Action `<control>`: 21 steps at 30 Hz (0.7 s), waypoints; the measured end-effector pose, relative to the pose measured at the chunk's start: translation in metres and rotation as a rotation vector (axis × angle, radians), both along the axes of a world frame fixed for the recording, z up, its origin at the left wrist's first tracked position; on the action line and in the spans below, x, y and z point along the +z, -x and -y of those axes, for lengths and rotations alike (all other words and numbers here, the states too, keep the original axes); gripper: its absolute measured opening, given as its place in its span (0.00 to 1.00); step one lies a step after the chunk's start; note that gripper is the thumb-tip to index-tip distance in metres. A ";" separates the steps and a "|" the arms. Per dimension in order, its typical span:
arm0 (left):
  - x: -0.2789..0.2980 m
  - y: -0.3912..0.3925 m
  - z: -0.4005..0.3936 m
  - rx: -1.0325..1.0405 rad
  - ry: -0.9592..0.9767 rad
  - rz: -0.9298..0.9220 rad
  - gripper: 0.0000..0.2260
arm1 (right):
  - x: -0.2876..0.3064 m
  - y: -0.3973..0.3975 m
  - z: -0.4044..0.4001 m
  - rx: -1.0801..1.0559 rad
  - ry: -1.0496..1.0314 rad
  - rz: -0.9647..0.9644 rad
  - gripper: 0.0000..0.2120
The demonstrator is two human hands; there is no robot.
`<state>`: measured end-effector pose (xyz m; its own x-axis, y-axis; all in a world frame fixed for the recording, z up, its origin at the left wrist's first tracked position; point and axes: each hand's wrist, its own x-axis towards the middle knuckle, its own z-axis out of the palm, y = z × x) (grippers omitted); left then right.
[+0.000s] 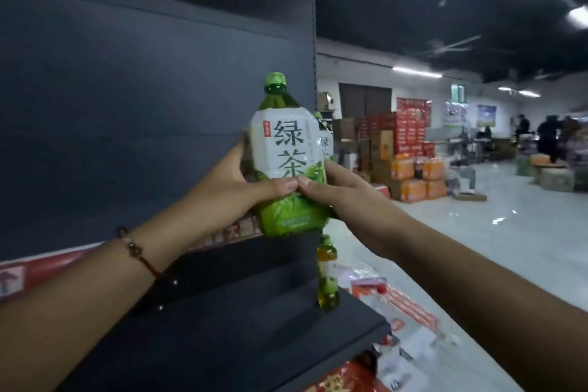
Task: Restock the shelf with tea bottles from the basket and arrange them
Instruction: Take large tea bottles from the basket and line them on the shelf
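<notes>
Above the dark grey metal shelf [222, 312] at mid-scene, both hands hold one large green plastic tea bottle with a white label and green cap [286, 149] upright: the left hand [229, 188] wraps its left side and the right hand [337, 191] wraps its right side, thumbs nearly meeting on the front. A second green tea bottle [327, 277] stands on the shelf's right end, below and just behind the held one. Stacked cardboard boxes and orange drink packs [410, 153] sit far right on the pale floor [493, 248].
</notes>
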<state>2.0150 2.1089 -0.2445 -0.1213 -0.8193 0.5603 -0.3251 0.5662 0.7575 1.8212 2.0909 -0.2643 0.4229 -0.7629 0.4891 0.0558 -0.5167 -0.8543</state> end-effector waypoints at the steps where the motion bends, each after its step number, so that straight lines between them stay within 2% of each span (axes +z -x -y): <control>1: 0.008 -0.011 0.006 0.031 0.007 0.006 0.36 | 0.008 -0.013 0.012 -0.006 0.017 -0.021 0.17; 3: 0.016 -0.031 0.022 0.081 -0.003 0.006 0.39 | 0.019 -0.036 0.037 -0.027 0.029 -0.049 0.17; 7: 0.014 -0.057 0.060 0.185 0.012 0.067 0.33 | 0.024 -0.071 0.081 -0.115 0.083 -0.098 0.19; 10: 0.010 -0.070 0.096 0.214 0.006 0.100 0.34 | 0.024 -0.085 0.110 -0.187 0.077 -0.176 0.18; 14: 0.010 -0.072 0.142 0.264 0.002 0.202 0.41 | 0.024 -0.088 0.144 -0.264 0.032 -0.212 0.16; 17: 0.010 -0.064 0.174 0.340 0.012 0.291 0.39 | 0.028 -0.091 0.173 -0.396 0.081 -0.337 0.13; 21: 0.011 -0.052 0.211 0.469 -0.004 0.390 0.37 | 0.034 -0.099 0.212 -0.568 0.123 -0.457 0.15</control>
